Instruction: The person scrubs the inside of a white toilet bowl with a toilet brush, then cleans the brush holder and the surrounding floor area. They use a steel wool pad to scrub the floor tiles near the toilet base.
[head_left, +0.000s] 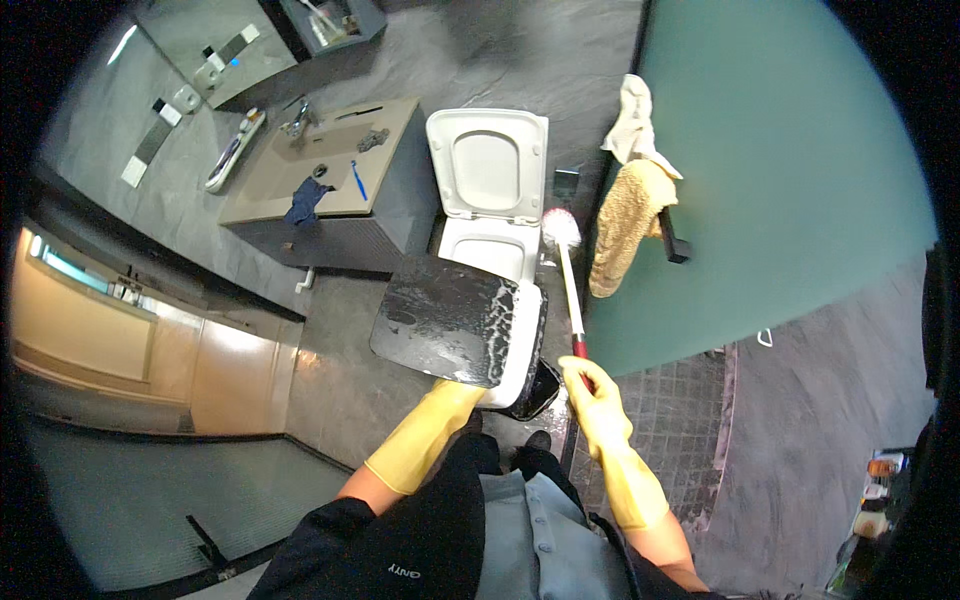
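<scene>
My right hand (598, 401), in a yellow rubber glove, is closed around the red handle of a toilet brush (570, 289). Its white shaft points away from me, and the bristle head (560, 227) is beside the toilet (491, 244). My left hand (456, 397), gloved alike, holds a wet black rectangular panel (442, 322) from the near edge, its fingers hidden beneath. White suds streak the panel's right side. Against that side lies a white, rounded-corner piece (521, 352) with a black rim. Below it a black bin-like container (541, 394) partly shows.
The toilet's lid and seat are raised. Left stands a vanity basin (390, 142) with a dark cloth (307, 201) and a blue toothbrush or razor (359, 181). Right, a green glass panel (772, 165) carries a black handle (675, 240) hung with a tan towel (630, 217) and white cloth (634, 112).
</scene>
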